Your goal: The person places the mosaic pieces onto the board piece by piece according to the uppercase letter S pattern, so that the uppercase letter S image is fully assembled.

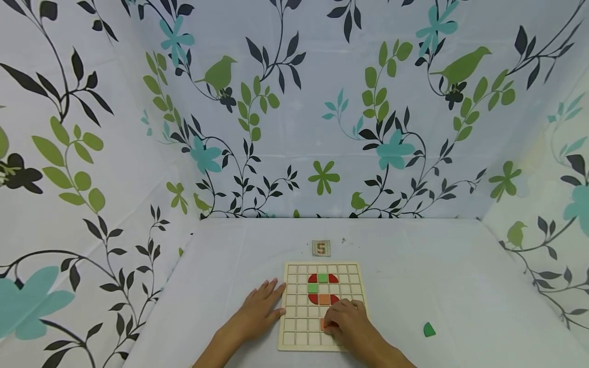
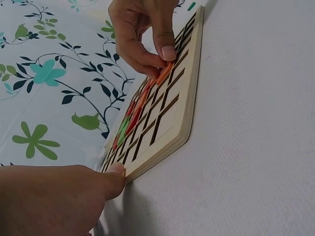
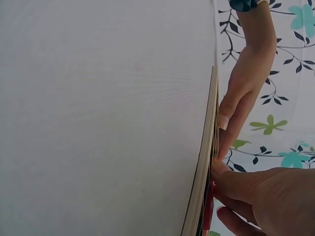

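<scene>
A pale wooden grid board (image 1: 294,338) lies on the white table. My left hand (image 1: 258,311) rests beside its left edge, fingers straight and thumb touching the rim. Over the board's lower right part, my right hand (image 1: 353,327) pinches an orange square tile (image 2: 165,73) between thumb and fingers, down at the grid. Farther up the grid sit red rounded tiles (image 1: 313,298), light green square tiles (image 1: 323,278) and another orange square tile (image 1: 324,299). The right hand partly covers the red tile at the right. In the right wrist view a red tile (image 3: 208,211) shows below the fingertips.
A small card (image 1: 321,248) with a figure like an S or 5 on a grid lies behind the board. One green tile (image 1: 429,329) with a curved edge lies on the table to the right. Leaf-and-bird patterned cloth (image 1: 285,128) surrounds the table.
</scene>
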The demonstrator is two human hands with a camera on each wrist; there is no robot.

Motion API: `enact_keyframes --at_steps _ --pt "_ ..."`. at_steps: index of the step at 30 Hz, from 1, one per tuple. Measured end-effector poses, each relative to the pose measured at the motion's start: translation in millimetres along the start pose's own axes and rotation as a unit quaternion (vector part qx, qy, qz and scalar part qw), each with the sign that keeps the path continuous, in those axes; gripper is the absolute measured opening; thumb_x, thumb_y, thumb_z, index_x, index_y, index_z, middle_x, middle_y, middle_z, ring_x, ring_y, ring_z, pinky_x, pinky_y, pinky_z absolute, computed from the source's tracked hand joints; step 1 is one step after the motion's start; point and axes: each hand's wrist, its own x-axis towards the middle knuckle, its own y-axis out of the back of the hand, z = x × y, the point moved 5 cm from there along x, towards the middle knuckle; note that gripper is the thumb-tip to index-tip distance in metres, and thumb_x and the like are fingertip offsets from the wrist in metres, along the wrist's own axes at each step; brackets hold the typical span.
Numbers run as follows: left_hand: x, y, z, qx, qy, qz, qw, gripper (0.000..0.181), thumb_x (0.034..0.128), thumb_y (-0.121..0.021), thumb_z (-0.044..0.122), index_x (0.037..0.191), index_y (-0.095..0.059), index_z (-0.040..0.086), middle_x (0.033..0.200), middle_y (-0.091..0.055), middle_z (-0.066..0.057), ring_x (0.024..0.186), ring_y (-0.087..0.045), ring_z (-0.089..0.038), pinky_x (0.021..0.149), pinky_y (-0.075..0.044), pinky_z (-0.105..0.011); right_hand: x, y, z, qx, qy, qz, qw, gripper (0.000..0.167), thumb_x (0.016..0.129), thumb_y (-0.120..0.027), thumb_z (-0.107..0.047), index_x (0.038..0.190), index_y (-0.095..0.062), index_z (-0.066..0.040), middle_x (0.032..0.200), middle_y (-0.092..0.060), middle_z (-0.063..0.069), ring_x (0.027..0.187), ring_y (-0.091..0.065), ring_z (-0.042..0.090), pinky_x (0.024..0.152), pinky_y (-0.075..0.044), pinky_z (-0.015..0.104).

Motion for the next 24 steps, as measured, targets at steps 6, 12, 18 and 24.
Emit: enact_keyframes --at_steps 6,12,18,24 --pt "0.8 -0.2 0.7 0.000 -0.001 -0.001 1.0000 0.069 0.1078 -0.057 0.047 0.164 -0.038 0.013 0.170 -0.031 -0.021 0.158 -0.026 -0.046 0.123 -0.023 -0.071 -1.7 2 0 -0.002 -0.003 -0.017 0.9999 0.018 0.089 -0.086 -0.022 0.087 -0.070 -0.031 0.097 -0.066 -0.024 0.107 -0.060 0.010 0.090 -0.042 0.048" --pt "1.9 0.9 0.6 0.006 -0.001 -0.001 1.0000 0.069 0.1082 -0.057 0.047 0.164 -0.038 0.012 0.170 -0.031 -0.021 0.158 -0.026 -0.046 0.123 -0.024 -0.071 -11.8 15 10 -0.022 -0.011 -0.001 0.9997 0.018 0.089 -0.087 -0.022 0.088 -0.071 -0.033 0.101 -0.063 -0.022 0.105 -0.059 0.008 0.086 -0.042 0.041" --pt "1.4 1.6 1.0 0.003 -0.001 -0.003 1.0000 0.068 0.1080 -0.058 0.046 0.164 -0.039 0.012 0.170 -0.032 -0.022 0.158 -0.027 -0.047 0.123 -0.024 -0.072 -28.6 43 41 -0.004 -0.140 -0.027 0.9897 0.012 0.090 -0.085 -0.022 0.097 -0.075 -0.026 0.105 -0.064 -0.017 0.102 -0.062 0.009 0.094 -0.056 0.039" --pt "-0.2 1.9 1.9 0.003 -0.002 -0.001 1.0000 0.067 0.1082 -0.058 0.044 0.164 -0.039 0.011 0.170 -0.032 -0.022 0.157 -0.027 -0.047 0.123 -0.024 -0.072 -59.2 79 85 -0.036 -0.276 -0.050 0.9593 0.029 0.089 -0.086 -0.026 0.110 -0.071 -0.012 0.106 -0.064 -0.001 0.097 -0.063 0.019 0.086 -0.059 0.046"
